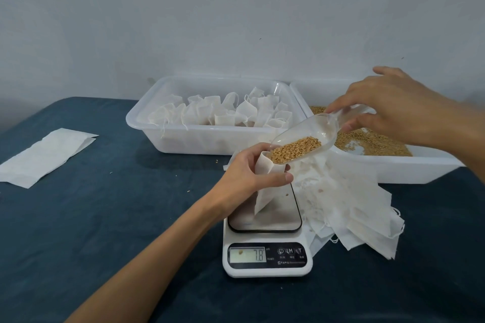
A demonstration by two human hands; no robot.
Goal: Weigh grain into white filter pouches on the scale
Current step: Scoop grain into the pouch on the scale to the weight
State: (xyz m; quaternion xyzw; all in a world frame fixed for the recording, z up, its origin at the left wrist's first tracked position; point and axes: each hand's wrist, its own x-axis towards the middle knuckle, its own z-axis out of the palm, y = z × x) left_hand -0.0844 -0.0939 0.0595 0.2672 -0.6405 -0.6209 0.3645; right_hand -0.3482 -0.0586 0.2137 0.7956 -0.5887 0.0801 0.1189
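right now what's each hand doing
Left hand: holding white filter pouch on the scale.
Right hand: holding clear plastic scoop of grain.

I count two white tubs [183, 139], one scale [266, 252], one clear scoop [309, 131], one folded paper sheet [44, 155], and a pouch pile [349, 204] too overlapped to number.
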